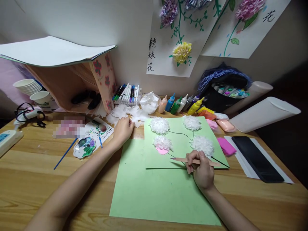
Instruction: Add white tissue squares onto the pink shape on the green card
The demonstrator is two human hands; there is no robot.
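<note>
A light green card [150, 158] is lying on top of a larger light green sheet [154, 195] on the wooden table, covering the sheet's upper part. Four white tufted paper flowers are standing out from the card, their edges looking frilly and finely cut: an upper left flower [159, 125], an upper right flower [192, 123], a lower left flower [162, 141] and a lower right flower [202, 145]. A smooth pink piece [161, 150] is showing under the lower edge of the lower left flower. Thin, dark curving lines [181, 133] are running between the flowers, and a thicker black line [220, 162] is slanting towards the card's lower right corner.

The right hand [201, 168] is pinching a bare-wood pencil [181, 160] between thumb and fingers, just below the lower right flower. The pencil is pointing left over the card, its tip sitting below the lower left flower; whether it is touching the surface, I cannot tell.

The left hand [123, 130] is resting beyond the card's left edge, beside white paper scraps [137, 112], its fingers curling downward and thumb drawing close; whether it is pinching anything, I cannot tell.
</note>
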